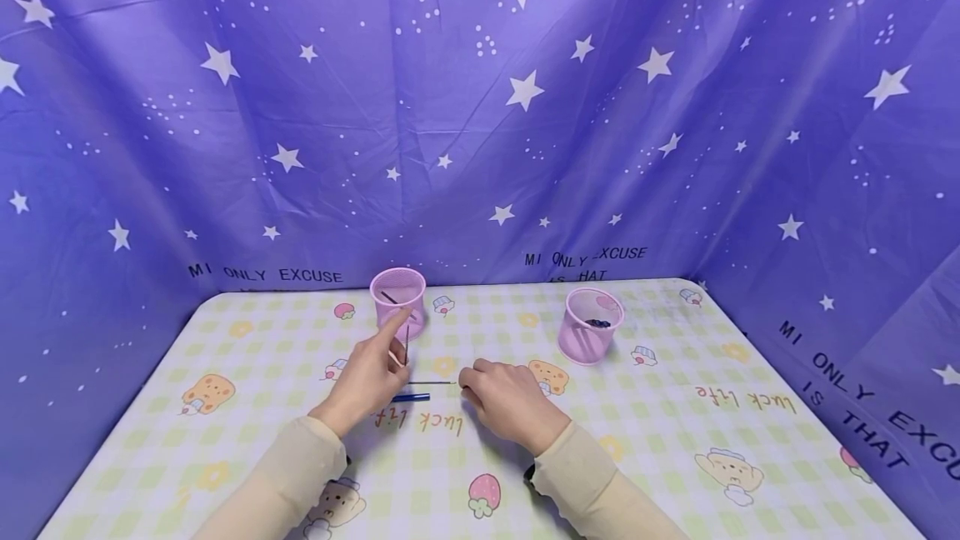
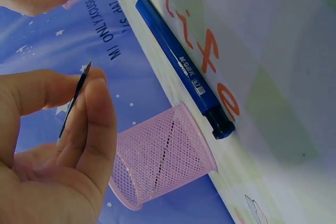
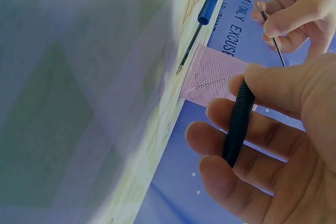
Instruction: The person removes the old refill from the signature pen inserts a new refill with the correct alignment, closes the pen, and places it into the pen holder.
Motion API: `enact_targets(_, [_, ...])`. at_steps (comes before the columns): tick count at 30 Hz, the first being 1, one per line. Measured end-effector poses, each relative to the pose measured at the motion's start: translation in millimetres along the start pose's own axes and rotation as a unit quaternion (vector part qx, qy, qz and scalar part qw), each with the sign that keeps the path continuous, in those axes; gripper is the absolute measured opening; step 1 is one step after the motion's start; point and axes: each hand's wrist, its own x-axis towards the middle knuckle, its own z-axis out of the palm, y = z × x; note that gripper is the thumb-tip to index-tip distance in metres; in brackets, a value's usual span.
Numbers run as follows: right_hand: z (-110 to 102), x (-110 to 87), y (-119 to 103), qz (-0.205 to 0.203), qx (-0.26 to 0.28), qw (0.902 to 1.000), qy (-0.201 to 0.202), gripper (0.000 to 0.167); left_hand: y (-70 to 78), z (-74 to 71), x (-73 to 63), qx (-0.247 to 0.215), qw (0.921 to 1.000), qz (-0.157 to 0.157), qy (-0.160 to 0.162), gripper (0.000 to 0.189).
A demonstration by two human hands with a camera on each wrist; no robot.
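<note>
My left hand [image 1: 366,377] pinches a thin pen refill [image 2: 74,100] between thumb and fingertips, its metal tip pointing up in the left wrist view. In my right hand [image 1: 508,400] is a short dark pen grip section [image 3: 239,124] with ribs near one end, held between thumb and curled fingers. Below the hands, a blue pen barrel [image 2: 170,51] with white print lies on the tablecloth. A second refill [image 3: 190,48] lies close by it, with its tip on the cloth side in the right wrist view.
Behind my left hand stands a pink mesh pen cup [image 1: 378,307] with a dark stick inside. Another pink mesh cup [image 1: 577,348], at the back right, holds small dark pieces. A checked tablecloth [image 1: 652,423] covers the table, and a purple star curtain [image 1: 450,107] hangs behind it.
</note>
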Motion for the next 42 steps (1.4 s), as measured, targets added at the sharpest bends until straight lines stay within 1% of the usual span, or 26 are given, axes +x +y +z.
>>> enact_targets(5, [0.0, -0.1, 0.1, 0.000, -0.002, 1.0000, -0.001, 0.006, 2.6, 1.4, -1.1, -0.015, 0.9999, -0.003, 0.002, 0.081])
enact_targets(12, [0.4, 0.0, -0.1, 0.000, -0.001, 1.0000, 0.001, 0.006, 8.1, 3.1, -3.2, -0.023, 0.9993, 0.009, 0.028, 0.070])
enact_targets(15, [0.0, 0.1, -0.4, -0.001, 0.000, 1.0000, 0.000, 0.005, 8.9, 4.3, -3.9, -0.036, 0.9987, 0.006, 0.036, 0.064])
enact_targets(18, [-0.6, 0.1, -0.8, -0.002, 0.000, 1.0000, 0.001, 0.004, 10.1, 5.5, -4.3, -0.050, 0.9978, 0.001, 0.042, 0.061])
enact_targets(23, [-0.5, 0.2, -0.8, -0.001, 0.003, 1.0000, 0.003, 0.004, 12.0, 7.4, -4.6, -0.069, 0.9959, -0.027, 0.051, 0.055])
enact_targets(29, [-0.1, 0.1, -0.6, -0.002, 0.004, 1.0000, 0.008, 0.004, 12.1, 10.8, -4.7, -0.123, 0.9886, -0.062, 0.059, 0.052])
enact_targets(36, [-0.7, -0.4, -0.9, -0.006, 0.005, 0.9999, 0.012, 0.003, 12.6, 14.1, -4.7, -0.169, 0.9798, -0.088, 0.061, 0.051])
enact_targets(42, [-1.0, -0.2, -1.2, -0.007, 0.009, 0.9999, 0.012, 0.005, 13.8, 15.1, -5.1, -0.209, 0.9700, -0.105, 0.065, 0.054])
